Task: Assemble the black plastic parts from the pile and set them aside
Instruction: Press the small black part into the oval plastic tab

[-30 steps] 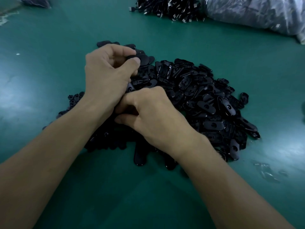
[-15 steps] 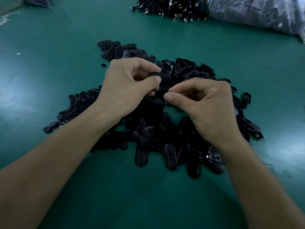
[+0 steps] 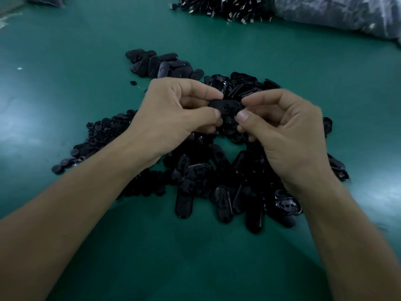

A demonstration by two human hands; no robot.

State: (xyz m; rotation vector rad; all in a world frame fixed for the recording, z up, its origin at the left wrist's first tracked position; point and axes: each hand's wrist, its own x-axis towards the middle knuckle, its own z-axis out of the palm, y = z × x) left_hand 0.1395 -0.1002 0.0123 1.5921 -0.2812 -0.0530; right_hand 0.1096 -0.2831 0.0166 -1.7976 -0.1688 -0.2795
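A black oval plastic part (image 3: 226,107) is held above the pile between both hands. My left hand (image 3: 173,118) pinches its left end with thumb and forefinger. My right hand (image 3: 286,131) pinches its right end the same way. Under them lies the big pile of black oval parts (image 3: 217,187) on the green table. Small round black pieces (image 3: 95,140) form a heap at the pile's left side. A small group of black oval parts (image 3: 158,65) lies apart, behind my left hand.
The green table top (image 3: 195,257) stretches toward me below the pile. At the far edge lie a heap of black pieces with pale tips (image 3: 223,7) and a grey plastic bag (image 3: 338,14). Another dark bag (image 3: 45,0) sits at the far left corner.
My right hand rose from the pile's near side to meet my left hand. Both hands now pinch one oval part above the pile, closer to me than half a second ago.
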